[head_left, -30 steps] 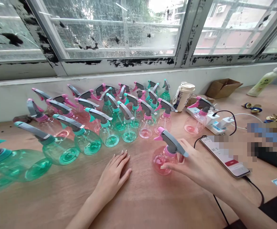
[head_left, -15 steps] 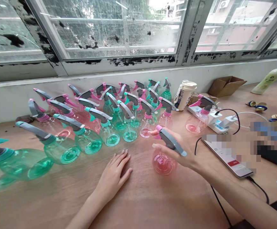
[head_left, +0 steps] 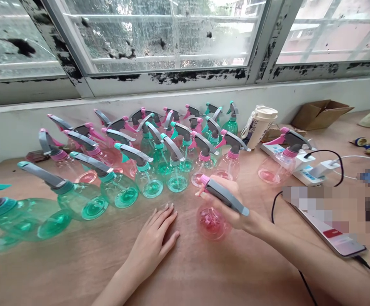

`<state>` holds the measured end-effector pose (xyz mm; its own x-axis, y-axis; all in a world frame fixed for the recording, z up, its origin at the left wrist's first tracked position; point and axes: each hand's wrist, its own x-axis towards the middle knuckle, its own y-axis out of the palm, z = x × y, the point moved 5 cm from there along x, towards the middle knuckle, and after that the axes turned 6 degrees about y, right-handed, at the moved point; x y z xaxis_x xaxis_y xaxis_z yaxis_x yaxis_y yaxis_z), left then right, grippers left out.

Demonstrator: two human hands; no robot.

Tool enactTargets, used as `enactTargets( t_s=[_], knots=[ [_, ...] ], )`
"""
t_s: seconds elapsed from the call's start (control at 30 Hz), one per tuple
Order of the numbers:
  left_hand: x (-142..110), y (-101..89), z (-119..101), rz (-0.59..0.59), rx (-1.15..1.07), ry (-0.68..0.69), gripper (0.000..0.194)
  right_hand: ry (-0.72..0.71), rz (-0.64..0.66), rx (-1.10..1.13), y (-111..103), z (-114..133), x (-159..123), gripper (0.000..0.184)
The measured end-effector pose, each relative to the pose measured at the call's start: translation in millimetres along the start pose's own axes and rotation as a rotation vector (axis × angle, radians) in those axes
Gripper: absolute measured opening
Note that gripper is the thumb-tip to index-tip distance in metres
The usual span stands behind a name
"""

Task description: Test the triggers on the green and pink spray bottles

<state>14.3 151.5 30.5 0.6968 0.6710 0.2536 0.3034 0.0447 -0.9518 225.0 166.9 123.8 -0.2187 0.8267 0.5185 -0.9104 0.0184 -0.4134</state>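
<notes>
My right hand [head_left: 228,204] is wrapped round the neck of a pink spray bottle [head_left: 212,223], just under its grey and pink trigger head. The bottle's round body shows below my fingers, and its nozzle points away to the left. My left hand [head_left: 157,229] lies flat on the wooden table [head_left: 172,276] with its fingers stretched out, holding nothing. Beyond that hand, a green spray bottle [head_left: 151,187] and another green spray bottle [head_left: 177,182] stand closest to its fingertips.
Several more green and pink bottles crowd toward the wall, with a pink bottle [head_left: 276,168] apart by a power strip [head_left: 306,174]. A lidded cup [head_left: 260,127] and cardboard box [head_left: 320,114] stand behind. A phone [head_left: 334,233] with a cable lies at right.
My right hand has shifted from the side of the pink spray bottle up round its neck, under the trigger head. My left hand stays flat. The view has turned slightly.
</notes>
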Motion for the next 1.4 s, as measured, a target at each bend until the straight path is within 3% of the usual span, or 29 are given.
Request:
enactTargets(
  t_s=[0.13,0.37,0.63,0.8,1.03,1.17,1.3,1.4],
  knots=[
    [-0.9,-0.1,0.2,0.002,0.005,0.004,0.043,-0.028,0.001,-0.051,-0.3,1.7,0.3,0.029],
    [-1.0,1.4,1.2,0.006,0.011,0.009,0.045,-0.009,0.031,0.044,1.6,5.0,2.6,0.014],
    [0.5,-0.7,-0.4,-0.016,0.019,0.011,0.044,-0.001,-0.045,0.077,2.4,1.3,-3.3,0.014],
    [0.1,-0.3,-0.2,-0.015,0.028,0.018,0.044,0.039,-0.026,0.065,1.8,3.6,-1.1,0.01],
    [-0.5,1.8,1.1,-0.017,0.023,0.02,0.044,0.024,0.005,-0.013,1.2,3.9,1.4,0.025],
    [-0.5,0.9,0.4,-0.014,0.031,0.019,0.044,0.019,0.03,0.032,3.7,-0.4,1.0,0.022],
    [-0.2,0.3,-0.4,-0.014,0.033,0.018,0.043,0.035,0.032,0.107,4.6,-2.1,-1.6,0.006],
    [-0.2,0.7,-0.6,-0.015,0.029,0.02,0.043,0.043,0.01,0.121,3.5,-1.5,-4.1,0.014]
  ],
)
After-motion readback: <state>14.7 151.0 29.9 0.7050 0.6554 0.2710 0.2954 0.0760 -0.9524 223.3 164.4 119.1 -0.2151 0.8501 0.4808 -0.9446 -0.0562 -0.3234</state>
